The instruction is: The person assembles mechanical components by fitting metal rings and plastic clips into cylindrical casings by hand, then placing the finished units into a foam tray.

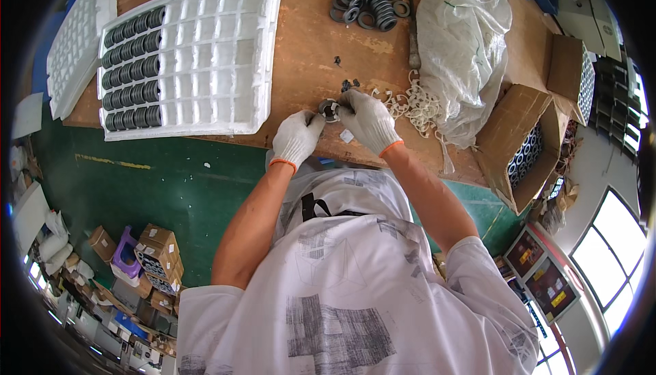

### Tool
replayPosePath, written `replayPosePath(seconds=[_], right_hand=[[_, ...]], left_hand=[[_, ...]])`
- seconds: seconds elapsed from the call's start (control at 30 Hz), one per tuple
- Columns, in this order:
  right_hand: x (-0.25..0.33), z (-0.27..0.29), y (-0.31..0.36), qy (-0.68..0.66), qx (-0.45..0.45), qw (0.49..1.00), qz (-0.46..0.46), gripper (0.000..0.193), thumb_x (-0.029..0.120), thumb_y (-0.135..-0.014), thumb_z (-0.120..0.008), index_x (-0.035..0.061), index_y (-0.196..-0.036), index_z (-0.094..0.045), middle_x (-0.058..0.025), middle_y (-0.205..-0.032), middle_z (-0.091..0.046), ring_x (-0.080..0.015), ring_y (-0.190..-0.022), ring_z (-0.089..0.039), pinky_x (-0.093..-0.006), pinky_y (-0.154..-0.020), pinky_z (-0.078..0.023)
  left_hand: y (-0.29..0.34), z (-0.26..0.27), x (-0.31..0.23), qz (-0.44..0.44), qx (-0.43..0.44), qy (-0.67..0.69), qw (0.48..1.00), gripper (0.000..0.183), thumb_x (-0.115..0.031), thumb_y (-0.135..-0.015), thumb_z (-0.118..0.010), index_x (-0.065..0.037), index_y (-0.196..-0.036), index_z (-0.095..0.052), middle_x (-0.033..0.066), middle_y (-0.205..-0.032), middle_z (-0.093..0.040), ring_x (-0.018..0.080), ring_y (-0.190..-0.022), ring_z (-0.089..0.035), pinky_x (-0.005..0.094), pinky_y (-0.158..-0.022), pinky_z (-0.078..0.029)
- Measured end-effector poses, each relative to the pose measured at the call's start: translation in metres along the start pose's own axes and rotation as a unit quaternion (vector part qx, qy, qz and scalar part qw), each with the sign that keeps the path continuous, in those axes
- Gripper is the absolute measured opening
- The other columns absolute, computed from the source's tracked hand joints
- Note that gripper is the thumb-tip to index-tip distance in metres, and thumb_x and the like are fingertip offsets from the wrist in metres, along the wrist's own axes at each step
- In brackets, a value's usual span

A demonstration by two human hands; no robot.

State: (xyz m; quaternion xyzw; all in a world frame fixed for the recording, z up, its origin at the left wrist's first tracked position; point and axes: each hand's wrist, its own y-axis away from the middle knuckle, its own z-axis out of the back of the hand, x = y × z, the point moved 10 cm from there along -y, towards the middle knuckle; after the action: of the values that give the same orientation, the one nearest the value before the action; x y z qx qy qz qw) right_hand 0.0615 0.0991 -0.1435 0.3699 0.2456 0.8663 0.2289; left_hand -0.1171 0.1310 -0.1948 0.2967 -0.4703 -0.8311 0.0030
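Both hands wear white knit gloves with orange cuffs and meet at the table's near edge. Between them is a small dark ring (329, 110) with something pale inside it. My left hand (299, 136) pinches its left side. My right hand (370, 121) has its fingers closed at the ring's right side and partly covers it. Just beyond the right fingers lie small black pieces (350, 85). A heap of small white curved pieces (422, 106) spreads to the right of that hand. A white scrap (346, 136) lies below the ring.
On the left, a white foam tray (217, 67) holds dark rings (130, 91) in its left part; another foam tray (83, 40) leans beyond it. Loose dark rings (369, 3), a long-handled tool (413, 26) and a white woven sack (465, 40) lie farther back. An open carton (509, 119) stands right.
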Motion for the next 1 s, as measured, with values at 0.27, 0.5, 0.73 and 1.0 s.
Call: replayPosePath(seconds=[0.27,0.5,0.73,1.0], right_hand=[[-0.003,0.000,-0.005,-0.050,0.000,0.999,0.001,0.033,0.024,-0.097,-0.063,0.0028,-0.119,-0.073,-0.0222,-0.110,-0.076,-0.0379,-0.106,-0.074,-0.0425,-0.091,-0.057],[-0.014,0.000,-0.006,-0.132,-0.008,0.991,-0.012,0.035,0.021,-0.096,-0.064,-0.0015,-0.121,-0.072,-0.0214,-0.112,-0.077,-0.0352,-0.108,-0.075,-0.0407,-0.094,-0.057],[-0.012,0.005,0.001,-0.125,-0.003,0.992,0.010,0.038,0.020,-0.094,-0.067,-0.0008,-0.126,-0.069,-0.0220,-0.119,-0.076,-0.0353,-0.113,-0.073,-0.0414,-0.098,-0.055],[-0.009,-0.005,-0.006,-0.124,0.041,0.990,0.046,0.043,0.022,-0.094,-0.072,0.0003,-0.132,-0.068,-0.0191,-0.126,-0.074,-0.0351,-0.119,-0.071,-0.0403,-0.101,-0.054]], left_hand=[[0.001,0.001,-0.007,0.019,-0.011,-0.026,0.999,0.045,-0.048,-0.096,-0.056,-0.009,-0.097,-0.079,0.0177,-0.100,-0.078,0.0404,-0.101,-0.073,0.0508,-0.087,-0.055],[0.005,0.012,-0.023,-0.025,-0.136,-0.097,0.986,0.045,-0.045,-0.098,-0.054,-0.007,-0.087,-0.075,0.0130,-0.078,-0.075,0.0347,-0.083,-0.074,0.0475,-0.077,-0.054],[0.000,0.000,-0.012,0.041,-0.013,-0.056,0.998,0.046,-0.048,-0.097,-0.055,-0.008,-0.106,-0.077,0.0225,-0.110,-0.076,0.0440,-0.109,-0.071,0.0548,-0.092,-0.054],[0.000,0.002,-0.013,0.035,-0.018,-0.055,0.998,0.046,-0.048,-0.097,-0.055,-0.008,-0.108,-0.076,0.0216,-0.111,-0.076,0.0428,-0.109,-0.071,0.0542,-0.092,-0.054]])
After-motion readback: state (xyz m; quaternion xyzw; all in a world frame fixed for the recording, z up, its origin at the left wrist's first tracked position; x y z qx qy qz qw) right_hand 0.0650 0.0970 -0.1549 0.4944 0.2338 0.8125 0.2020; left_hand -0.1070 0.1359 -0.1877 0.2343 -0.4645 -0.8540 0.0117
